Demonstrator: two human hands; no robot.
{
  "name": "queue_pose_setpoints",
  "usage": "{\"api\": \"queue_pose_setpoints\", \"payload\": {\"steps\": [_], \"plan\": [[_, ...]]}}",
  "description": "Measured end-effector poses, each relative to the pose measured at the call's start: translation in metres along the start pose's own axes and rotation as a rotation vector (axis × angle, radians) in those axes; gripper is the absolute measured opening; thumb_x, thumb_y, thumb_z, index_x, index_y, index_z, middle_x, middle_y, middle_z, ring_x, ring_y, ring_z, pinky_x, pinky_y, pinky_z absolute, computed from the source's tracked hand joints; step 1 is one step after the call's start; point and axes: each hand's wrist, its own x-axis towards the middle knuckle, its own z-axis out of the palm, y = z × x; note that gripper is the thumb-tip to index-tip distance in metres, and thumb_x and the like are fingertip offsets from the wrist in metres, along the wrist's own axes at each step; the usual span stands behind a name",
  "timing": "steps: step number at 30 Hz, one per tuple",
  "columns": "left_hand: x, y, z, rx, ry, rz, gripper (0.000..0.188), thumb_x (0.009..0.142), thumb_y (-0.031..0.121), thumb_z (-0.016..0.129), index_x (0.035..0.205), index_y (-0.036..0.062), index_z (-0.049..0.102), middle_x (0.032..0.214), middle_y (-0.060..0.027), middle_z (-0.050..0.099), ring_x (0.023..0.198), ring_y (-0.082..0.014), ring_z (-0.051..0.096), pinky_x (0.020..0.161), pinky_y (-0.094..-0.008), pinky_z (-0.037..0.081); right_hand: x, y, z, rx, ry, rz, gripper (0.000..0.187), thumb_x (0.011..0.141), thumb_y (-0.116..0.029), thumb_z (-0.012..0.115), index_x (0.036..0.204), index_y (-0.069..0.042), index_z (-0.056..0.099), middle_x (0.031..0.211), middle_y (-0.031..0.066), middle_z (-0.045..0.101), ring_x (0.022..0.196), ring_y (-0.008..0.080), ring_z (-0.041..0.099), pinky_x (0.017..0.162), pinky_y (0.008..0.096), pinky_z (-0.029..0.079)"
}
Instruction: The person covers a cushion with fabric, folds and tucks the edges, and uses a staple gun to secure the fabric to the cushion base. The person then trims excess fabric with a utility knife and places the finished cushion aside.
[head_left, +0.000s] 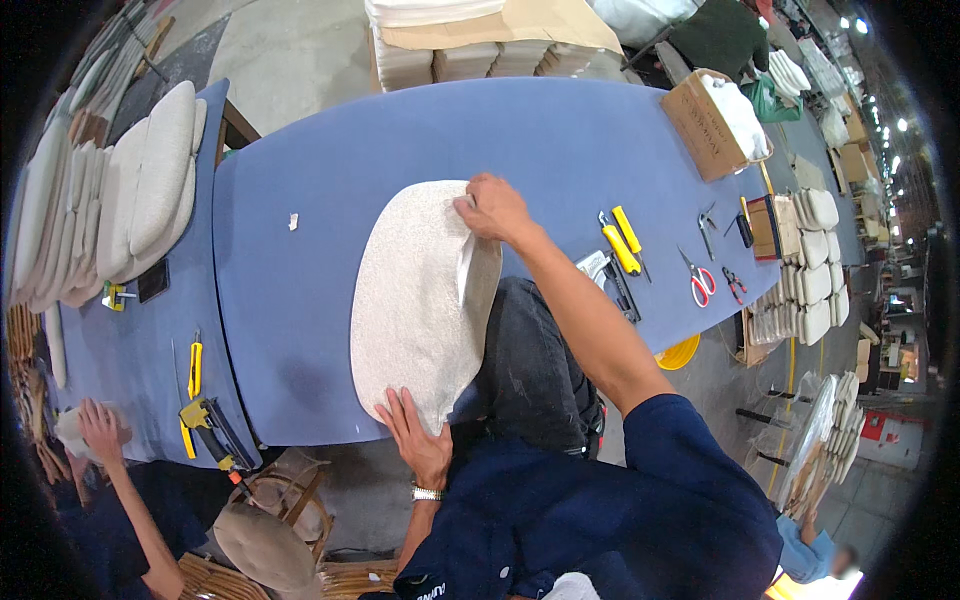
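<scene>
Head view: blue-covered surface (290, 350) fills the middle. Second blue surface (150, 350) butts up on the left, dark seam between. Cream cushions (150, 190) stand stacked along its far left part.

Cream speckled oval cover (410, 290) is the piece in work: center of the main surface, long axis running away from the person, near end at the near edge. Its right side is lifted and folded, with a whiter strip showing in the opening; lower right side sits by the dark trouser leg (535, 370).

Open carton (705, 130) with white stuff inside is at the far right corner.

Hands: right hand (493, 208) has the cover's far right edge pinched between fingers and thumb. Left hand (415, 438) lies on the near end, fingers slightly spread; can't tell if it grips underneath. Metal-banded watch on that wrist.

Tools, right of the cover: staple gun (612, 280) near the leg, partly behind the forearm; red-handled scissors (698, 280) further right; yellow cutter (621, 250) just beside the staple gun; red-handled pliers (735, 285) right of the scissors.

Smallest: white scrap (293, 221), left of the cover, well apart from it.
</scene>
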Motion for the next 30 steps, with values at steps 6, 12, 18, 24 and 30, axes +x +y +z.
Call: {"api": "queue_pose_setpoints", "payload": {"steps": [6, 12, 18, 24, 30], "plan": [[0.000, 0.001, -0.010, 0.008, -0.020, 0.008, 0.093, 0.072, 0.007, 0.074, 0.157, 0.0038, 0.036, 0.164, -0.0214, 0.031, 0.152, -0.0494, 0.020, 0.124, -0.0529, 0.023, -0.007, 0.031, 0.018, 0.666, -0.040, 0.217, 0.035, 0.097, -0.036, 0.064, 0.100, -0.002, 0.072, 0.132, 0.0188, 0.064, 0.120, 0.0327, 0.059, 0.099, 0.0450, 0.047], [0.003, -0.022, -0.065, -0.063, -0.138, 0.007, 0.093, 0.069, 0.008, 0.075, 0.155, 0.0032, 0.039, 0.162, -0.0208, 0.036, 0.151, -0.0428, 0.030, 0.123, -0.0480, 0.029, -0.077, 0.014, 0.010, 0.840, 0.224, 0.037, 0.031, 0.093, -0.030, 0.067, 0.084, 0.000, 0.067, 0.141, 0.0229, 0.056, 0.117, 0.0332, 0.060, 0.096, 0.0401, 0.047], [-0.095, -0.038, -0.142, -0.605, -0.384, -0.527, 0.095, 0.076, 0.012, 0.084, 0.157, 0.0002, 0.035, 0.159, -0.0214, 0.040, 0.146, -0.0330, 0.041, 0.120, -0.0433, 0.034, -0.192, -0.036, 0.020, 0.571, 0.183, 0.036, 0.030, 0.094, -0.030, 0.068, 0.086, 0.000, 0.070, 0.147, 0.0274, 0.049, 0.119, 0.0388, 0.058, 0.102, 0.0440, 0.046], [-0.104, -0.033, -0.163, -0.500, -0.544, -0.493, 0.098, 0.080, 0.017, 0.088, 0.158, 0.0000, 0.032, 0.159, -0.0214, 0.040, 0.145, -0.0284, 0.041, 0.118, -0.0397, 0.036, -0.246, -0.055, 0.029, 0.664, 0.207, 0.075, 0.025, 0.092, -0.023, 0.073, 0.085, 0.001, 0.069, 0.148, 0.0275, 0.049, 0.121, 0.0394, 0.058, 0.104, 0.0454, 0.045], [0.006, -0.011, -0.182, -0.072, -0.902, -0.117, 0.088, 0.087, 0.031, 0.081, 0.156, 0.0000, 0.035, 0.157, -0.0265, 0.040, 0.146, -0.0373, 0.041, 0.119, -0.0416, 0.035, -0.247, -0.047, 0.033, 0.749, 0.211, 0.083, 0.025, 0.091, -0.021, 0.076, 0.082, 0.001, 0.068, 0.151, 0.0246, 0.048, 0.128, 0.0369, 0.057, 0.109, 0.0429, 0.044]]}}
